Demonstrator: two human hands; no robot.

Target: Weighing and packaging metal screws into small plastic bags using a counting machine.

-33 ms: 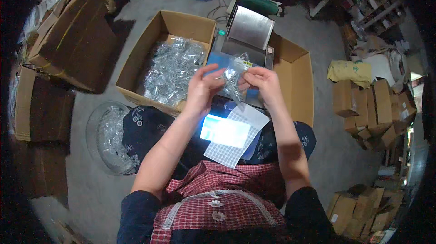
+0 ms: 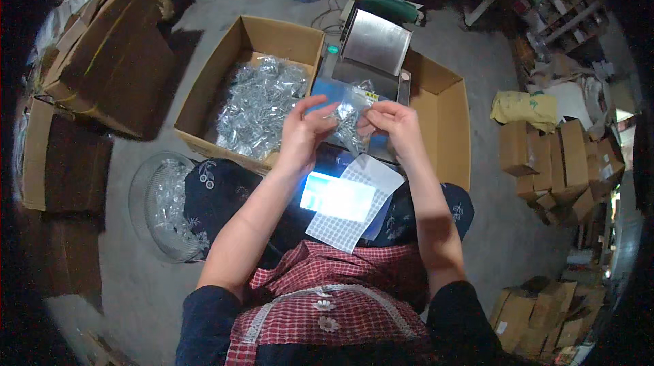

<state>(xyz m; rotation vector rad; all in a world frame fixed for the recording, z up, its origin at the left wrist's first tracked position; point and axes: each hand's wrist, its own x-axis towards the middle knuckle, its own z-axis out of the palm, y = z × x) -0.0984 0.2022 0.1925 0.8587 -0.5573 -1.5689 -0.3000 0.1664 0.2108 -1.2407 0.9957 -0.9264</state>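
Note:
A small clear plastic bag point(image 2: 349, 121) with shiny contents hangs between my two hands, above the near end of a machine with a steel plate point(image 2: 377, 42). My right hand point(image 2: 395, 124) pinches the bag's right side between thumb and fingertips. My left hand point(image 2: 304, 133) has its index finger raised, while its other fingertips meet the bag's left side. What exactly is inside the bag is too small to make out. On my lap below lie a sheet of small round stickers point(image 2: 340, 231) and a brightly glowing screen point(image 2: 338, 197).
A cardboard box point(image 2: 281, 34) full of clear bags point(image 2: 262, 104) stands left of the machine. Another open cardboard box point(image 2: 439, 107) is at its right. By my left knee sits a round clear basin point(image 2: 143, 209) of small bags. Stacked cartons point(image 2: 562, 162) line the right side.

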